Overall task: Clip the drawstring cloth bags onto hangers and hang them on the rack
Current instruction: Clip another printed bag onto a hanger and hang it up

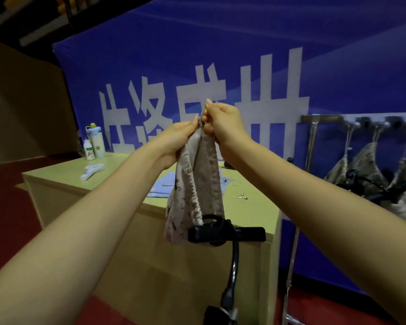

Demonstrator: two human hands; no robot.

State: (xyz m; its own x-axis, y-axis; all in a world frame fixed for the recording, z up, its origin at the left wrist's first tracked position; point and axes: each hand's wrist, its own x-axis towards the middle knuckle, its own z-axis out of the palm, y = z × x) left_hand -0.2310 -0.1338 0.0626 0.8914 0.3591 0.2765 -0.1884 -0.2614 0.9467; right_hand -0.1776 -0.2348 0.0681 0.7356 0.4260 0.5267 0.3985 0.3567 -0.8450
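Bag: the patterned drawstring bag (pixel 195 184) is hanging in mid-air in front of the person, above the near edge of the table, with its gathered hem running down the front.
Left hand: the left hand (pixel 178 139) is pinching the bag's top from the left, fingers closed on the cloth.
Right hand: the right hand (pixel 223 123) is gripping the same top from the right and a little higher, fingers curled round the fabric; the two hands are almost touching.
Clamp: a black clamp (pixel 225 232) is biting the table's near edge just in front of the bag's lower end, with a bendy black arm curving down from it.
Table: the light wooden table (pixel 63 184) is carrying pale blue cloths (pixel 161 187) lying flat behind the bag, small metal pieces (pixel 240 196) to their right, a white handheld item (pixel 92 171) and two bottles (pixel 95 143) standing at the far left corner.
Rack: a metal rack (pixel 314 119) is standing right of the table, with hung bags (pixel 366 160) dangling from its top bar.
Backdrop: a blue banner (pixel 220 31) with big white characters is filling the wall behind.
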